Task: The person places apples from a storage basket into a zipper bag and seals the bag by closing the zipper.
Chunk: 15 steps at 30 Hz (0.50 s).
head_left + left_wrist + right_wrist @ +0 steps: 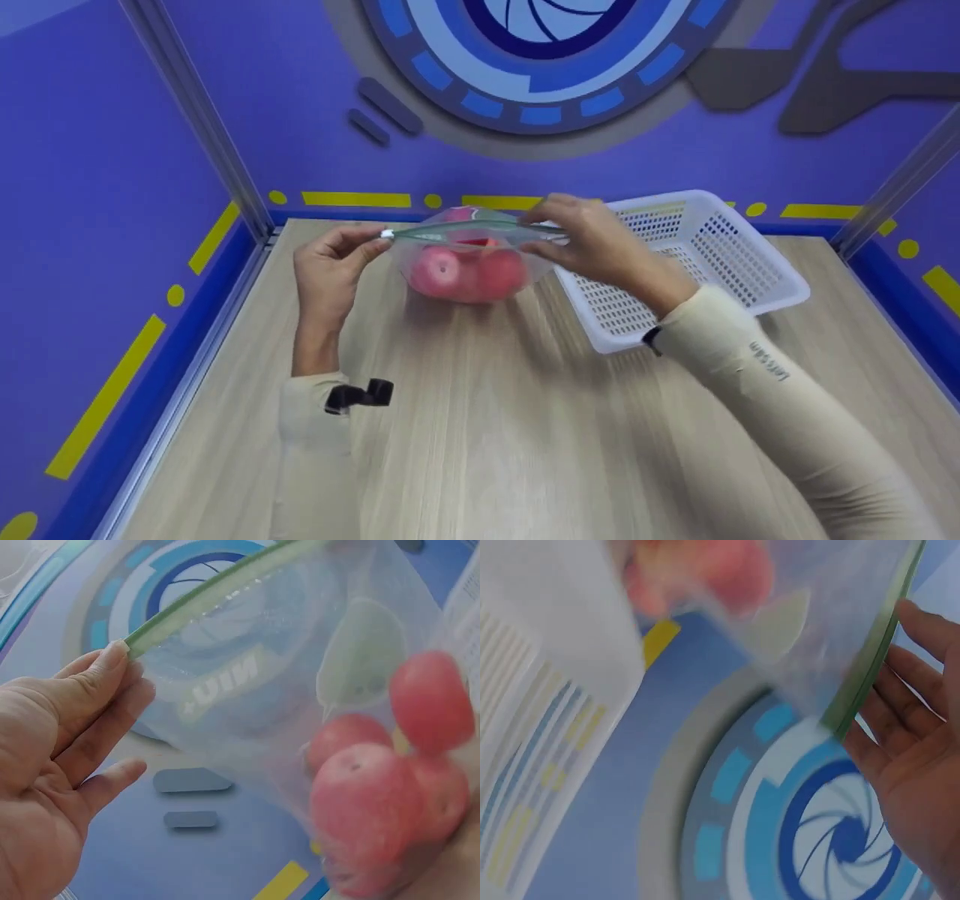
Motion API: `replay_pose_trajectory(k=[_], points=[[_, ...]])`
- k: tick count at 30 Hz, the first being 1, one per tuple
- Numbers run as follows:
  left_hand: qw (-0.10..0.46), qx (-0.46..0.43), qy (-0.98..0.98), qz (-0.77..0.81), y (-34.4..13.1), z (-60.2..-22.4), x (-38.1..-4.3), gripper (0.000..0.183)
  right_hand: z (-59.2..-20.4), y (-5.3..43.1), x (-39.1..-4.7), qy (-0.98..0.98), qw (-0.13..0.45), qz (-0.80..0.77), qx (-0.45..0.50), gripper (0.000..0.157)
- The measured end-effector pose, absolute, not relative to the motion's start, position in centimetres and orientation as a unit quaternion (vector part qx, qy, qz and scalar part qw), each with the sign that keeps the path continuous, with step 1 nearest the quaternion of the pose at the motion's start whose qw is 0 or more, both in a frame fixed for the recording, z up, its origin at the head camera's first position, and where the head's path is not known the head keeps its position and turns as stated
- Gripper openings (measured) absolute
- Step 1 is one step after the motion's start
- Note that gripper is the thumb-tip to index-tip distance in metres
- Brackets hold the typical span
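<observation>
A clear zip bag (225, 690) with a green strip along its top hangs between my hands, several red round fruits (501, 274) lying in its lower part. At the strip's left end, my left hand (324, 281) pinches the corner by a small white slider (387, 234) between thumb and forefinger. My right hand (592, 240) grips the strip near its right end, thumb on the near side and fingers behind. In the right wrist view the fruits (720, 574) are blurred, and what kind they are is hard to tell through the film.
A white plastic basket (731, 240) with slatted walls stands at the back right, partly behind my right hand and forearm. Purple-blue printed panels (285, 90) border the wooden tabletop (465, 420) at the back and sides.
</observation>
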<state>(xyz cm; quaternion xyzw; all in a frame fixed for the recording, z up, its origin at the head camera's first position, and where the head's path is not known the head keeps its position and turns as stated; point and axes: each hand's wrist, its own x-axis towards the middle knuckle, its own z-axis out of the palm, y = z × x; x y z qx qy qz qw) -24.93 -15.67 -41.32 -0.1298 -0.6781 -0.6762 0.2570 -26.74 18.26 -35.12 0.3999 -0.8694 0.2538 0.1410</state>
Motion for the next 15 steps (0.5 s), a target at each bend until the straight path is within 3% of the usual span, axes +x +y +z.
replay_pose_trajectory(k=[7, 15], points=[[0.274, -0.122, -0.672, -0.677, -14.4, -42.5, -23.6, 0.011, -36.8, 11.7, -26.0, -0.827, 0.201, 0.262, 0.455, 0.035], [0.274, -0.182, -0.674, -0.662, -13.7, -43.5, -22.6, 0.008, -37.7, 6.9, -25.1, -0.771, 0.227, 0.308, 0.508, 0.016]])
